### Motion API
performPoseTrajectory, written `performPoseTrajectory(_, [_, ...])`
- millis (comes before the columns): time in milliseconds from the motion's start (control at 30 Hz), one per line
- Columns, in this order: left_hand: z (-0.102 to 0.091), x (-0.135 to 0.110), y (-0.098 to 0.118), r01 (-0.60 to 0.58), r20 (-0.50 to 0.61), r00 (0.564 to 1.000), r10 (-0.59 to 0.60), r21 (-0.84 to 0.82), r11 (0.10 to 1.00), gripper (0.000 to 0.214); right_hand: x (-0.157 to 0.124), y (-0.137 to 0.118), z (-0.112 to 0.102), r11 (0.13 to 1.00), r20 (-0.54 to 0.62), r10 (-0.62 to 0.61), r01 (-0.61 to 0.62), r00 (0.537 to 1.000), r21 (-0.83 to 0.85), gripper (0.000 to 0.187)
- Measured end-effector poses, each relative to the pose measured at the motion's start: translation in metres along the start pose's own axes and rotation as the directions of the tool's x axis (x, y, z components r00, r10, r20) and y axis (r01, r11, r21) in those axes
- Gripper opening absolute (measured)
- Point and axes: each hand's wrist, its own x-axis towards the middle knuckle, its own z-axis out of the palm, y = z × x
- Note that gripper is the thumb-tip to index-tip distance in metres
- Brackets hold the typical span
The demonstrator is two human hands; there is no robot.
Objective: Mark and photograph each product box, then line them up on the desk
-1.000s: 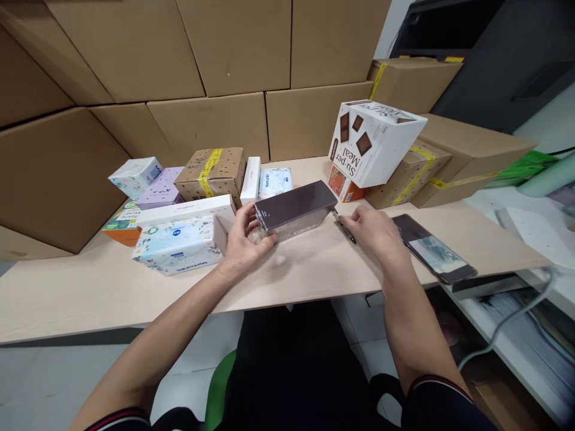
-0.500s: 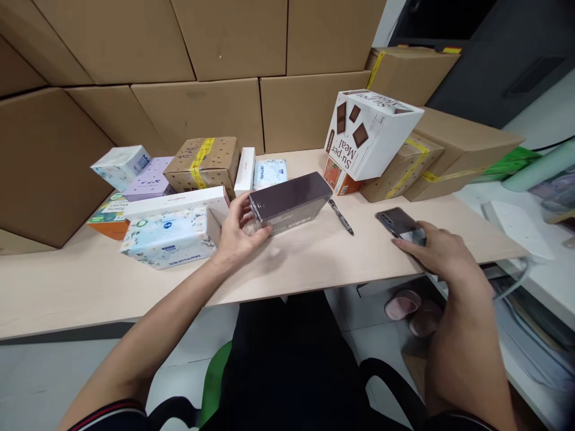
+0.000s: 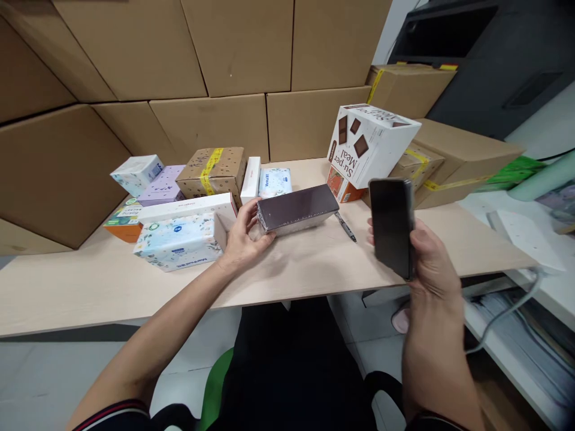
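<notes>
My left hand (image 3: 248, 237) grips the near left end of a dark, shrink-wrapped long box (image 3: 299, 208), thumb low on its front side. In my right hand (image 3: 429, 257) a smartphone (image 3: 392, 227) is held up above the table, its dark screen turned toward me. A pen (image 3: 345, 227) lies on the table just beyond the dark box's right end. Left of my left hand stands a pack of tissues (image 3: 177, 240) with a long white box (image 3: 188, 206) behind it.
On the table (image 3: 287, 281) a taped brown carton (image 3: 212, 172) and a purple box (image 3: 162, 186) stand at the left. A white Su-per Meal box (image 3: 371, 143) rests on an orange box (image 3: 342, 184) at the right. Large cartons (image 3: 215, 129) wall off the back.
My right hand has lifted the phone off the table, moved it left and turned its screen toward me. My left hand stays on the dark box. The view has shifted slightly.
</notes>
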Motion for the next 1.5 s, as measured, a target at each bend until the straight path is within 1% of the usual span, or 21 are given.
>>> performPoseTrajectory(33, [0.000,0.000,0.000,-0.005,0.000,1.000,0.005,0.011,1.000,0.080,-0.004,-0.003,0.015,0.992,0.060,-0.009,0.001,0.998,0.126,0.060])
performPoseTrajectory(100, [0.000,0.000,0.000,-0.016,0.005,1.000,0.016,0.030,0.999,0.079,-0.010,-0.008,0.043,0.961,0.189,0.032,-0.082,0.981,0.265,0.064])
performPoseTrajectory(167, [0.000,0.000,0.002,-0.035,0.013,0.999,0.034,0.047,0.998,0.077,-0.015,-0.011,0.067,0.907,0.316,0.089,-0.208,0.944,0.367,0.066])
performPoseTrajectory(233, [0.000,0.000,0.004,-0.057,0.024,0.998,0.055,0.055,0.997,0.076,-0.017,-0.010,0.085,0.830,0.428,0.113,-0.322,0.897,0.455,0.064])
performPoseTrajectory(300, [0.000,0.000,0.005,-0.066,0.031,0.997,0.064,0.060,0.996,0.076,-0.017,-0.007,0.099,0.753,0.515,0.109,-0.409,0.850,0.515,0.062])
performPoseTrajectory(367, [0.000,0.000,0.006,-0.061,0.037,0.998,0.059,0.064,0.996,0.077,-0.015,-0.005,0.108,0.699,0.582,0.108,-0.478,0.806,0.532,0.062])
performPoseTrajectory(467, [-0.001,0.000,0.007,-0.058,0.043,0.998,0.055,0.072,0.996,0.077,-0.013,-0.002,0.117,0.671,0.641,0.094,-0.525,0.761,0.524,0.062])
performPoseTrajectory(567, [-0.001,0.001,0.008,-0.071,0.046,0.997,0.068,0.075,0.995,0.076,-0.012,0.000,0.120,0.671,0.652,0.081,-0.525,0.754,0.524,0.062])
performPoseTrajectory(900, [-0.001,0.000,0.007,-0.091,0.036,0.995,0.088,0.081,0.993,0.073,-0.009,0.005,0.119,0.651,0.622,0.025,-0.485,0.783,0.584,0.061])
performPoseTrajectory(1000, [0.000,0.001,0.007,-0.090,0.032,0.996,0.088,0.087,0.992,0.072,-0.009,0.003,0.119,0.655,0.629,0.022,-0.487,0.777,0.578,0.062])
performPoseTrajectory(1167, [0.000,0.001,0.007,-0.096,0.030,0.995,0.094,0.078,0.992,0.072,-0.010,0.002,0.122,0.652,0.623,0.024,-0.485,0.782,0.583,0.060])
performPoseTrajectory(1333, [0.001,0.000,0.008,-0.085,0.021,0.996,0.084,0.080,0.993,0.072,-0.011,0.001,0.124,0.648,0.604,0.033,-0.477,0.797,0.594,0.058])
performPoseTrajectory(1500, [0.000,0.000,0.009,-0.085,0.030,0.996,0.083,0.085,0.993,0.073,-0.011,0.001,0.123,0.652,0.610,0.054,-0.491,0.790,0.578,0.062])
